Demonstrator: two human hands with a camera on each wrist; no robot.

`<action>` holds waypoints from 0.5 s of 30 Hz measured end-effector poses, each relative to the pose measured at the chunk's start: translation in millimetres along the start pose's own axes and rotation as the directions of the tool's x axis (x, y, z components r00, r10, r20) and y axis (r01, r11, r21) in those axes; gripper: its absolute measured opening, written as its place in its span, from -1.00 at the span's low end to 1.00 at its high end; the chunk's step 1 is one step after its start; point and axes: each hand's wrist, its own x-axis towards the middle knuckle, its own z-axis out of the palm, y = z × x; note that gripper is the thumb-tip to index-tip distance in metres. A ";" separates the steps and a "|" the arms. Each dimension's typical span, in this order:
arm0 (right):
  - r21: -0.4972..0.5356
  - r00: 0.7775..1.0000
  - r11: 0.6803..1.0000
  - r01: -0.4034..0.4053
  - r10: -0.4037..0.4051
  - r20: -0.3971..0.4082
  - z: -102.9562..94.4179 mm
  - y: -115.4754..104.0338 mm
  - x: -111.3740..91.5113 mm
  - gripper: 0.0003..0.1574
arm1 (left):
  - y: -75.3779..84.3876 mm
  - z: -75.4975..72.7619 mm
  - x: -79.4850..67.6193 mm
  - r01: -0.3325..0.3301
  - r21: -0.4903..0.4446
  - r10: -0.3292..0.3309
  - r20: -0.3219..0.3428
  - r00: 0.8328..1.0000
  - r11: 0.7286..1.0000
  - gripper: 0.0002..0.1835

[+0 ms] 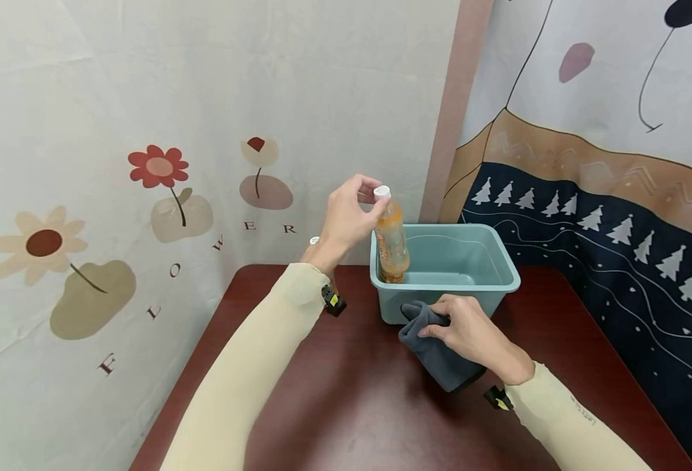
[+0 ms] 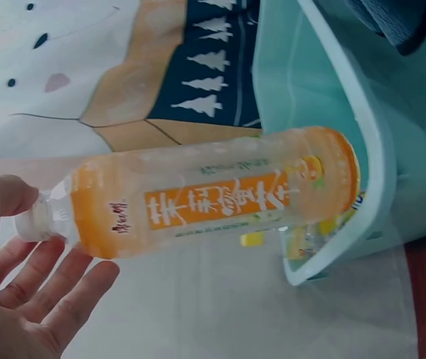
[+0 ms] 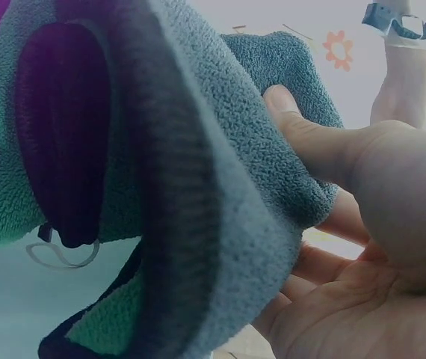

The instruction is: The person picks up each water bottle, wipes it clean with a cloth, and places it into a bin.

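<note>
My left hand (image 1: pixel 348 212) pinches a clear plastic drink bottle (image 1: pixel 392 245) by its white cap. The bottle, with an orange and white label (image 2: pixel 217 198), stands nearly upright, its base below the rim at the left end of a light teal plastic bin (image 1: pixel 464 288). Whether the base touches the bin floor cannot be told. In front of the bin, my right hand (image 1: pixel 469 327) grips a dark grey towel (image 1: pixel 440 353) between thumb and fingers, and its lower part hangs over the table. The right wrist view shows the towel's fuzzy surface (image 3: pixel 265 202) and dark edging close up.
A second white cap (image 1: pixel 314 241) shows behind my left wrist; what lies below it is mostly hidden. Small yellow packaging (image 2: pixel 310 241) is visible at the bin's corner in the left wrist view. The dark red table (image 1: pixel 334 392) borders printed cloth walls (image 1: pixel 299 98) behind and at right.
</note>
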 end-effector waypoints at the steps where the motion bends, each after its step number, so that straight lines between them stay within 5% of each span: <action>1: -0.001 1.000 1.000 0.002 -0.002 -0.001 0.1 0.4 -0.2 -0.71 | -1.2 2.3 0.4 0.005 0.012 -0.005 0.019 1.000 1.000 -0.71; 15: -0.014 1.000 1.000 -0.020 0.020 0.000 -2.5 0.0 -4.3 -0.73 | -22.2 29.7 -0.2 0.161 0.128 -0.184 0.197 0.963 0.979 -0.66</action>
